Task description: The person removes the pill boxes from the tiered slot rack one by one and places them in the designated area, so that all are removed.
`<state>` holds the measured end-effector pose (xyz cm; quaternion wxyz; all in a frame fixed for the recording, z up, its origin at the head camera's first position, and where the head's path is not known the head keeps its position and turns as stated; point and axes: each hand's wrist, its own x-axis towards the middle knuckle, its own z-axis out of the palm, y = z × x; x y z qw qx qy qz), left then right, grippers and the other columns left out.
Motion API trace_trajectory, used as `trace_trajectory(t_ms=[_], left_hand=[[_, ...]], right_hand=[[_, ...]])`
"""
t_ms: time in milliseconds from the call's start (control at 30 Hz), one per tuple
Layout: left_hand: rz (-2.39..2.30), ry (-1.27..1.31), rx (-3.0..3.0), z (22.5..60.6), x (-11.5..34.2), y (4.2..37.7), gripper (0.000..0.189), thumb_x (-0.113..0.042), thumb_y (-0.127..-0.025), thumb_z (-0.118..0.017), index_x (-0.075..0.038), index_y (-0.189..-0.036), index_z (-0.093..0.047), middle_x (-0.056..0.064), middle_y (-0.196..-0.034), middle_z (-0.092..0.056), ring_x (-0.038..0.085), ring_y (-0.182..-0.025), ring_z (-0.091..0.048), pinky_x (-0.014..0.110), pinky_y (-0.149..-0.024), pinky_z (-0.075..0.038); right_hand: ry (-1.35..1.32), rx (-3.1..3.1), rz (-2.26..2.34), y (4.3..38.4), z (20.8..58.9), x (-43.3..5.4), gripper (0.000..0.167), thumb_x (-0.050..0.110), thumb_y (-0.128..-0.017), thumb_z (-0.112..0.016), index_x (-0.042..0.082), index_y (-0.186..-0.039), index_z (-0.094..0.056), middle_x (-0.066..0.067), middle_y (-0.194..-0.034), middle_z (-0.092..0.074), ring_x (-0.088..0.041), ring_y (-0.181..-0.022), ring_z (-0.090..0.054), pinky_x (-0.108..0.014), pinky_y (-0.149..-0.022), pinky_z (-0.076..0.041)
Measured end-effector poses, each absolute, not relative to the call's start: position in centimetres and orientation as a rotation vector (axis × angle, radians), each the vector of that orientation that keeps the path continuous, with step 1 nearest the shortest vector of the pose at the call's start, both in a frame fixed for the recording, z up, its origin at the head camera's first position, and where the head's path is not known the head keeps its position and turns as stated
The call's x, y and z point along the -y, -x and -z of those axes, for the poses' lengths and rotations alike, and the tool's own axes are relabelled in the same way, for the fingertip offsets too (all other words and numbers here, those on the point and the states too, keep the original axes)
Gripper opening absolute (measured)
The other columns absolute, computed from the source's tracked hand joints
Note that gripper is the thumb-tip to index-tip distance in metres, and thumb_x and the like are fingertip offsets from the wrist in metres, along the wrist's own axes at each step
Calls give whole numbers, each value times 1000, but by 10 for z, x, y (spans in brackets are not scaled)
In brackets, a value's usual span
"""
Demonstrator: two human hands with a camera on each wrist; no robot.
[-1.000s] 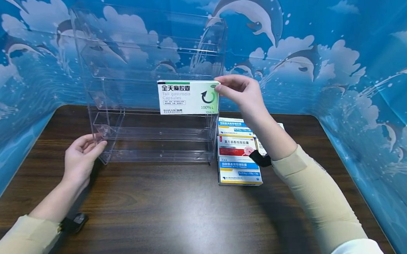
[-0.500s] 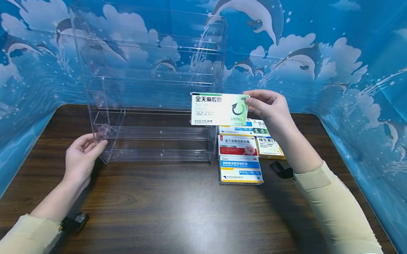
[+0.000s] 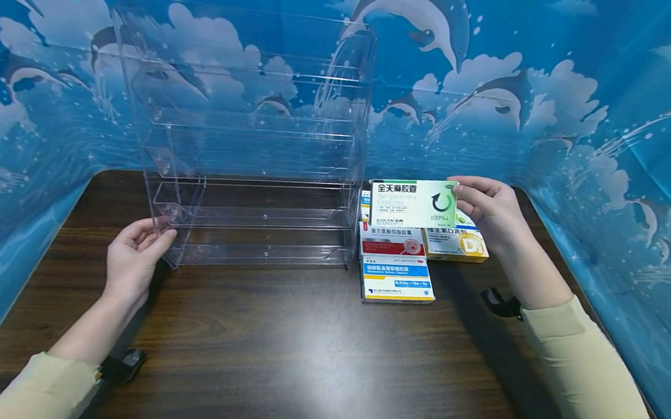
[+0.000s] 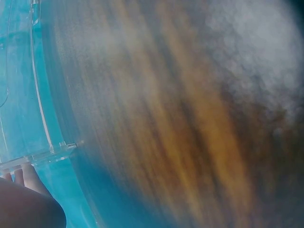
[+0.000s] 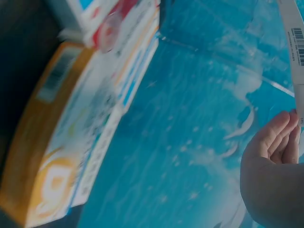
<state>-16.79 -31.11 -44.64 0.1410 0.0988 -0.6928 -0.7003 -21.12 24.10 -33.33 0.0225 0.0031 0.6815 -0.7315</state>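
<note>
In the head view my left hand (image 3: 136, 257) pinches the lower left side panel of a clear acrylic display rack (image 3: 258, 220) with tiered shelves. The left wrist view shows fingers (image 4: 31, 178) against the clear panel. At the right, my right hand (image 3: 494, 216) pinches the right end of a white and green capsule box (image 3: 399, 209), its printed face turned to the head camera. This box hangs in front of the rear boxes of a group on the table and hides parts of them. In the right wrist view only its barcoded side edge (image 5: 297, 52) shows.
Right of the rack lie a blue and white box (image 3: 397, 279), a red and white box (image 3: 392, 239) and a yellow and white D3 box (image 3: 459, 243). More boxes behind are partly covered. A dolphin-print curtain (image 3: 595, 123) borders the dark wooden table (image 3: 252, 355).
My right hand has carried the capsule box from in front of the rack rightward and down, to in front of the boxes on the table. The left hand stays on the rack.
</note>
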Motion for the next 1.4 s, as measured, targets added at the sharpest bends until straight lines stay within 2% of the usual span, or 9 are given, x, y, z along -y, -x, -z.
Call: trace_trajectory(t_ms=[400, 833, 1200, 1400], left_hand=[[2004, -316, 2021, 446, 311, 168, 26, 1, -97, -72, -25, -103, -68, -22, -99, -69, -12, -90, -66, -1, -78, -53], [1979, -319, 2054, 446, 311, 168, 24, -1, -98, -72, -24, -105, -68, -24, -99, -66, -13, -93, -65, -2, -80, -52], [1981, -313, 2040, 446, 310, 168, 25, 0, -98, -72, -24, -104, -67, -22, -99, -68, -12, -92, -64, -2, -80, -52], [1998, -305, 2028, 446, 311, 169, 25, 0, -98, -71, -24, -104, -68, -22, -100, -67, -12, -92, -65, -2, -81, -52]], right_hand=[[-92, -1978, 2313, 192, 356, -298, 23, 2, -104, -65, 14, -102, -85, 7, -115, -76, -4, -102, -73, -17, -87, -62], [-235, -1823, 2369, 176, 377, -351, 28, 0, -106, -59, 10, -99, -84, 3, -104, -80, -9, -91, -78, -20, -79, -65], [-341, -1947, 2122, 162, 406, -378, 32, 7, -108, -59, 22, -94, -83, 11, -98, -81, -3, -89, -77, -17, -79, -64], [-458, -2048, 1931, 159, 419, -381, 27, 20, -107, -65, 31, -88, -81, 20, -95, -78, 3, -88, -75, -14, -79, -63]])
